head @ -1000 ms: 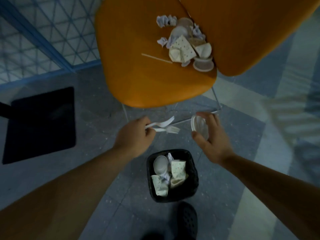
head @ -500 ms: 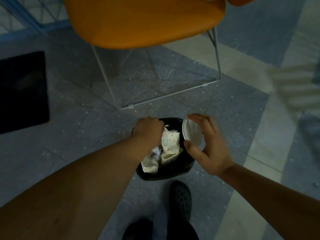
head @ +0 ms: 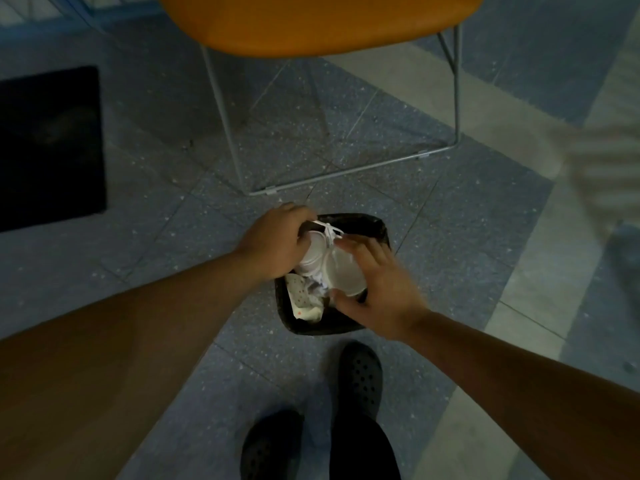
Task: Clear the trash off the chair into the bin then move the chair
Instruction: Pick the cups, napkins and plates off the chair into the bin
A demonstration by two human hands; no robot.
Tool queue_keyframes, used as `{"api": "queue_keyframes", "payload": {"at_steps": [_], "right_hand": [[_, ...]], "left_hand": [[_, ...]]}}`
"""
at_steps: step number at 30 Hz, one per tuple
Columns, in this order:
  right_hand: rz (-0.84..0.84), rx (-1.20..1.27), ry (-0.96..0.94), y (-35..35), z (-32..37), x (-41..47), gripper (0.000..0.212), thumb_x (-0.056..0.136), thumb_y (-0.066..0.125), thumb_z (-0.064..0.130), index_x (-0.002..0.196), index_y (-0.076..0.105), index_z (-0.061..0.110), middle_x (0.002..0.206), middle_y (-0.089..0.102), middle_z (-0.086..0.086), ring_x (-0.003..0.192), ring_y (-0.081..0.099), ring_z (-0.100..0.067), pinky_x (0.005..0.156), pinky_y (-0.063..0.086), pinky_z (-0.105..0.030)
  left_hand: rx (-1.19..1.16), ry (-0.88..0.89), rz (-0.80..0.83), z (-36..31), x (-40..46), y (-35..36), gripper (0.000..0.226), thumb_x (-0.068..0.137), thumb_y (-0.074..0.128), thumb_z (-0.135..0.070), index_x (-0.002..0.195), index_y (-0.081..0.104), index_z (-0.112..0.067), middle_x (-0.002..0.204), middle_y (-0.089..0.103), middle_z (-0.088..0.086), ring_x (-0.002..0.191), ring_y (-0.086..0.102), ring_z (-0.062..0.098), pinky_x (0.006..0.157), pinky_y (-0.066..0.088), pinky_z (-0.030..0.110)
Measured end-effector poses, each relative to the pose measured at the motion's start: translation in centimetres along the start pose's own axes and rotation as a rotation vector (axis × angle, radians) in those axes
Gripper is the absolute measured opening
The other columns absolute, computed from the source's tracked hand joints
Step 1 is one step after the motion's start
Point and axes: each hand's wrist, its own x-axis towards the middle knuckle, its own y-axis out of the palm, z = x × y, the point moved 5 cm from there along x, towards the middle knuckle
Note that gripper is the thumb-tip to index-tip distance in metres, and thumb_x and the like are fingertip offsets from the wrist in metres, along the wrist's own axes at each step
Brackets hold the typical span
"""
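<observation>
Lowered into the bin (head: 377, 226), lid (head: 343, 273) apparently under right grip (head: 375, 292).

A speckled blue-grey floor (head: 145, 258) fills most of the view, crossed by thin seams between its tiles. A wide band of paler, greenish-grey tile (head: 540, 271) runs diagonally down the right side. At the left edge lies a flat black rectangular mat (head: 48, 147). In the top left corner, blue metal bars (head: 79, 15) stand at the floor's edge. At the bottom, two black perforated clogs (head: 360, 375) stand on the floor, with dark trouser legs (head: 363, 448) above them.
</observation>
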Motion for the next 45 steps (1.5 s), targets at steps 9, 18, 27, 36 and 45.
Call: {"api": "queue_keyframes", "payload": {"at_steps": [9,18,27,36,45], "right_hand": [[0.043,-0.152,0.039,3.0,0.1,-0.6,0.077,0.073,0.071,0.04,0.14,0.036,0.026,0.146,0.04,-0.006,0.135,0.034,-0.029,0.108,0.031,-0.046],[-0.066,-0.024,-0.002,-7.4,4.3,4.2,0.058,0.083,0.064,0.028,0.136,0.041,0.026,0.144,0.041,0.004,0.128,0.039,-0.018,0.103,0.039,-0.034],[-0.148,-0.003,-0.105,-19.2,9.3,11.0,0.041,0.089,0.055,0.031,0.129,0.05,0.022,0.142,0.042,-0.001,0.129,0.04,-0.025,0.1,0.041,-0.047],[-0.251,-0.155,-0.066,-23.6,6.2,20.0,0.03,0.084,0.063,0.025,0.113,0.06,0.022,0.134,0.049,-0.003,0.118,0.045,-0.027,0.091,0.043,-0.046],[-0.346,-0.277,0.12,-26.4,2.3,32.2,0.051,0.077,0.06,0.041,0.124,0.055,0.021,0.138,0.047,-0.007,0.138,0.025,-0.036,0.106,0.03,-0.055]], "left_hand": [[-0.008,-0.032,0.022,2.2,-3.5,-0.7,0.031,0.091,0.057,-0.011,0.122,0.06,-0.01,0.121,0.06,0.013,0.114,0.054,0.031,0.092,0.047,0.041],[0.028,0.013,0.017,-3.3,-0.9,-9.7,0.036,0.096,0.052,-0.015,0.132,0.053,-0.014,0.135,0.053,0.008,0.125,0.048,0.027,0.101,0.042,0.038],[0.137,0.052,-0.008,-8.9,4.0,-20.6,0.041,0.103,0.044,-0.025,0.143,0.037,-0.023,0.151,0.036,-0.001,0.137,0.034,0.023,0.109,0.035,0.04],[0.137,0.104,-0.121,-7.0,14.3,-26.8,0.034,0.098,0.052,-0.021,0.132,0.05,-0.02,0.142,0.044,0.003,0.127,0.043,0.026,0.098,0.044,0.043],[0.238,0.112,-0.004,-2.4,28.3,-26.3,0.047,0.104,0.036,-0.024,0.15,0.028,-0.018,0.162,0.015,0.0,0.148,0.013,0.025,0.117,0.026,0.044]]}}
